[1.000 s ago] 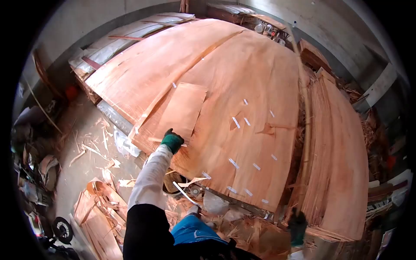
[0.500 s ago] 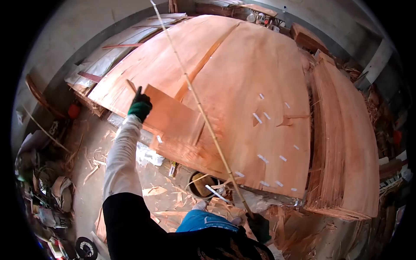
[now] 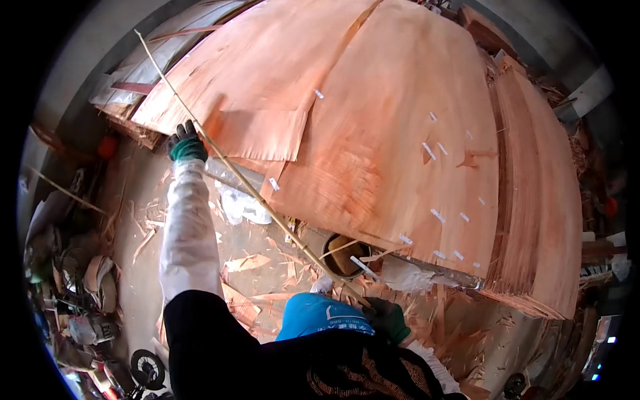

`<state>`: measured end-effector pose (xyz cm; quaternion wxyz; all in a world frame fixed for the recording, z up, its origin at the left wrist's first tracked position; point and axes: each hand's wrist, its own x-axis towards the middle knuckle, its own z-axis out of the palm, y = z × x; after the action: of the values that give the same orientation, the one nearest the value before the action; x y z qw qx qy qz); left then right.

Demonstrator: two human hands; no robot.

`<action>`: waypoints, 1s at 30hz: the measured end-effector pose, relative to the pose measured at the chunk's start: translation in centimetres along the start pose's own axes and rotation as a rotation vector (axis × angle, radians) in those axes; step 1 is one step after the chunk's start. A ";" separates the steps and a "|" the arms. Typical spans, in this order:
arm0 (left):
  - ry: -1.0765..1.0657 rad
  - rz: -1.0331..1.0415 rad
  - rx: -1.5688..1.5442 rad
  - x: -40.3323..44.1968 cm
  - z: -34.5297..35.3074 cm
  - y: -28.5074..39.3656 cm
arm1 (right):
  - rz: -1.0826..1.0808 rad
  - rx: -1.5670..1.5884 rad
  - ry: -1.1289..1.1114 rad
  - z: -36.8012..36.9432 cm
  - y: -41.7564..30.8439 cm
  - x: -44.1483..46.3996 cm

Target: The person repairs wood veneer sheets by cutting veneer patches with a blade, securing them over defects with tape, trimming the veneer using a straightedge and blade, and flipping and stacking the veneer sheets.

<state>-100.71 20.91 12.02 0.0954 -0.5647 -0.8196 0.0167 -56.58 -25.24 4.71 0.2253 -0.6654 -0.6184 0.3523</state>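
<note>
Concrete floor [image 3: 137, 280], littered with wood scraps, surrounds a broad stack of veneer [image 3: 413, 133]. A bamboo pole [image 3: 255, 191] slants across the near left corner of the stack, its thin end up and left. The right hand [image 3: 390, 320], gloved, grasps the thick end near the body, the fingers partly hidden. The left hand [image 3: 187, 143] has its fingers spread just beside the pole; whether they touch it cannot be told. A small veneer sheet [image 3: 260, 133] lies on the stack near its left edge. Good control would seem to call for a firm rear grip, a light guiding left hand, and a tip kept clear of the veneer. Below the stack's front edge, a dark bucket [image 3: 361, 250] contains a yellow-brown object [image 3: 342, 259], not identifiable.
</note>
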 end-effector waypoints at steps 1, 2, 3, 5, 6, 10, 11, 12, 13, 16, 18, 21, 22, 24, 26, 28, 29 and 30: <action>0.221 0.030 -0.149 -1.0 0.5 0.0 | -0.019 -0.049 -0.008 -0.1 -0.6 0.4; 0.432 0.176 -0.291 -3.1 -0.6 0.6 | -0.062 -0.036 0.011 -0.2 -1.1 0.7; 0.638 0.325 -0.436 -5.8 -1.9 1.9 | -0.079 -0.040 -0.017 -0.1 -1.0 0.7; 0.476 0.643 -0.727 -9.8 -2.7 5.1 | -0.119 -0.054 -0.063 0.1 -0.7 1.2; 0.316 0.648 -0.734 -12.1 -2.1 6.8 | -0.111 -0.060 -0.089 -0.1 -1.1 1.3; -0.191 0.339 -0.450 -17.9 7.8 10.5 | -0.076 -0.016 -0.157 1.0 0.5 0.9; -0.203 0.321 -0.435 -18.7 9.5 11.0 | -0.071 -0.031 -0.177 1.0 0.5 0.8; -0.281 0.296 -0.451 -19.4 8.8 11.4 | -0.065 -0.047 -0.197 0.9 0.6 0.7; -0.360 0.272 -0.468 -19.9 8.1 12.0 | -0.083 -0.055 -0.197 0.7 0.8 0.7; -0.414 0.273 -0.867 -20.6 5.0 13.4 | -0.105 -0.081 -0.209 0.0 0.6 0.0; -0.767 0.125 -1.502 -20.1 1.5 15.3 | -0.096 -0.110 -0.225 -0.9 -0.2 0.0; 0.363 1.100 -1.009 -20.3 2.8 16.2 | -0.120 -0.065 -0.144 -1.0 -0.3 -0.2; -0.442 0.681 -1.565 -20.5 2.9 16.9 | -0.108 -0.062 -0.145 -0.7 -0.1 -0.3; -1.241 0.230 -1.968 -21.6 -3.2 18.5 | -0.086 -0.059 -0.148 -0.1 0.9 -0.2; -0.919 0.708 -1.748 -20.5 -4.6 20.3 | -0.044 -0.094 -0.129 0.3 1.0 0.1; -1.160 0.521 -1.836 -21.5 -10.2 20.6 | -0.014 -0.130 -0.118 0.7 1.6 0.0; -1.118 0.574 -1.821 -21.3 -11.8 21.0 | -0.010 -0.147 -0.103 1.2 2.3 -0.1; -1.081 0.629 -1.800 -21.2 -13.3 21.3 | -0.002 -0.160 -0.085 1.4 2.3 -0.1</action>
<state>-71.41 7.90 19.30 -0.7327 -0.5294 -0.2847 -0.3190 -56.11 -25.79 2.11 0.1454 -0.6652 -0.6540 0.3296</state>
